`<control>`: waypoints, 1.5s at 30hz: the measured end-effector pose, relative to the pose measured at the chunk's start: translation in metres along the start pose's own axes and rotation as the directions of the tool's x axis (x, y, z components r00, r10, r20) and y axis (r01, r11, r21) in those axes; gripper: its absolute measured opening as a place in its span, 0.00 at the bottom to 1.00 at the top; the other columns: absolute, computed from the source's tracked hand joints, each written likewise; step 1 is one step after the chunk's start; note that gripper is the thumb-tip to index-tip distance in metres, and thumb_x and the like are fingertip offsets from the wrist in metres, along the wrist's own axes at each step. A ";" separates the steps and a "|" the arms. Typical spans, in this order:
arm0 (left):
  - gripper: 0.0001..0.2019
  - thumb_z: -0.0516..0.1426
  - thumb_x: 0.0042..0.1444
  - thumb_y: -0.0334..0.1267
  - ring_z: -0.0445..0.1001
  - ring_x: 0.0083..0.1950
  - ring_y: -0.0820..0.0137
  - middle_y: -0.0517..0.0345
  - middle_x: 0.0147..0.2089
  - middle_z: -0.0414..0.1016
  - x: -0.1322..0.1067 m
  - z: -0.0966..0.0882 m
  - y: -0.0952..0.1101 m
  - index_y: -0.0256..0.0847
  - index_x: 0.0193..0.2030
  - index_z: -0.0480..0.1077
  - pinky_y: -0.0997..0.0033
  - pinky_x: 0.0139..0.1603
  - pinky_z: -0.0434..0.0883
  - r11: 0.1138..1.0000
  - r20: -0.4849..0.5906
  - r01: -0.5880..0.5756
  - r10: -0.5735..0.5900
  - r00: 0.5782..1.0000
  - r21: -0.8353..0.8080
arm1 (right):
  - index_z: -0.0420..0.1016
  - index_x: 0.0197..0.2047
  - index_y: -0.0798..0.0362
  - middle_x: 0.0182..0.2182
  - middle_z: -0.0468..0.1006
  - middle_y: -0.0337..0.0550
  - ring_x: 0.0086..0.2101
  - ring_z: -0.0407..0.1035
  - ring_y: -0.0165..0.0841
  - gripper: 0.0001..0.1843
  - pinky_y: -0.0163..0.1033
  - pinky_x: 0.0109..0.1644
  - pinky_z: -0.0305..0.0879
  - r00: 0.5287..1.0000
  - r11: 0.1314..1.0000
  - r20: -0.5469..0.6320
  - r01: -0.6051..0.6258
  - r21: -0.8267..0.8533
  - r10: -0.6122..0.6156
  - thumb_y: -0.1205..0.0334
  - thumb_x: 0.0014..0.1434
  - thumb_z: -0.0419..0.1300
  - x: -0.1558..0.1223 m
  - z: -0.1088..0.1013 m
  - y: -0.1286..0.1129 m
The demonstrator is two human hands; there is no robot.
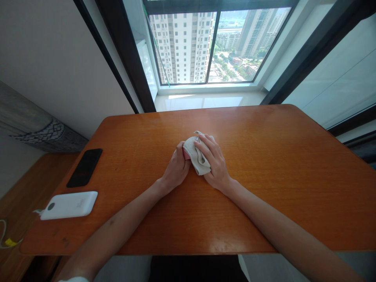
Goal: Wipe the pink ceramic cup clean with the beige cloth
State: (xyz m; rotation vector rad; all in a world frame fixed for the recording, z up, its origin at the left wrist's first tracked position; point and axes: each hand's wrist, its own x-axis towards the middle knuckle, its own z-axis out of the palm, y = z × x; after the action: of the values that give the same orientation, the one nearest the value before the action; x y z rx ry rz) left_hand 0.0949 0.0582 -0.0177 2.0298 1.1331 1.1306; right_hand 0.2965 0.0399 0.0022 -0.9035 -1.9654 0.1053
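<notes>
Off-white cloth [196, 158] between left hand [177, 167], curled round a pink object [187, 155], and right hand [216, 163], clasped over the cloth.

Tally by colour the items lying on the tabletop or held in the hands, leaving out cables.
White or off-white: 2 (power bank, cloth)
Black: 1 (smartphone)
Pink: 1 (pink object, mostly hidden, kind unclear)
Total: 4

Bright daylight from window [214, 47]; left side dimmer.
</notes>
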 end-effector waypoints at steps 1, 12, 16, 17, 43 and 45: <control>0.21 0.51 0.77 0.37 0.76 0.66 0.51 0.34 0.69 0.72 0.000 -0.001 0.000 0.41 0.72 0.53 0.37 0.70 0.74 0.999 -0.009 0.002 -0.002 1.000 0.039 | 0.57 0.84 0.36 0.82 0.62 0.47 0.80 0.57 0.54 0.35 0.74 0.82 0.57 1.000 1.000 0.002 -0.009 0.011 0.009 0.58 0.78 0.56 0.000 0.000 0.000; 0.20 0.49 0.73 0.31 0.75 0.69 0.52 0.37 0.68 0.73 0.002 -0.003 -0.011 0.41 0.69 0.60 0.31 0.78 0.66 0.963 0.009 0.009 -0.012 1.000 0.269 | 0.57 0.84 0.34 0.82 0.60 0.46 0.80 0.56 0.53 0.35 0.71 0.82 0.60 0.999 0.998 0.003 -0.039 0.057 0.039 0.58 0.78 0.55 0.002 0.001 0.002; 0.25 0.48 0.72 0.31 0.62 0.83 0.48 0.33 0.77 0.65 -0.002 0.004 -0.017 0.37 0.74 0.58 0.27 0.85 0.52 0.915 0.060 0.025 -0.053 0.997 0.402 | 0.58 0.83 0.36 0.82 0.61 0.49 0.79 0.60 0.52 0.33 0.71 0.82 0.61 0.999 0.997 -0.020 -0.044 0.070 0.046 0.56 0.79 0.54 0.002 0.001 0.005; 0.27 0.48 0.72 0.30 0.58 0.85 0.47 0.32 0.79 0.63 -0.003 0.005 -0.018 0.35 0.76 0.55 0.27 0.86 0.50 0.910 0.055 0.027 -0.055 0.997 0.415 | 0.58 0.83 0.37 0.81 0.61 0.50 0.78 0.60 0.51 0.33 0.71 0.82 0.61 0.999 0.996 -0.024 -0.041 0.074 0.043 0.56 0.79 0.54 0.002 0.001 0.005; 0.26 0.52 0.79 0.41 0.83 0.52 0.58 0.43 0.60 0.77 0.014 -0.027 0.026 0.39 0.79 0.60 0.59 0.54 0.83 0.796 0.039 -0.083 0.075 0.996 0.599 | 0.54 0.84 0.33 0.82 0.60 0.46 0.79 0.60 0.52 0.35 0.72 0.81 0.63 0.999 0.998 -0.009 -0.051 0.040 0.052 0.57 0.78 0.54 0.001 0.000 0.002; 0.25 0.52 0.80 0.43 0.85 0.47 0.59 0.46 0.53 0.81 0.014 -0.029 0.028 0.39 0.78 0.62 0.63 0.48 0.83 0.775 0.065 -0.059 0.023 0.998 0.629 | 0.54 0.84 0.32 0.82 0.60 0.46 0.79 0.59 0.53 0.36 0.72 0.81 0.63 0.999 0.998 -0.007 -0.047 0.036 0.047 0.57 0.78 0.55 0.001 0.000 0.002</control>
State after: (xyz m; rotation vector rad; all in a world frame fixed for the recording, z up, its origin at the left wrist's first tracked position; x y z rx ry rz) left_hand 0.0856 0.0585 0.0241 2.5733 1.6059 0.7530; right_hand 0.2970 0.0422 0.0021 -0.9255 -1.9291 0.1634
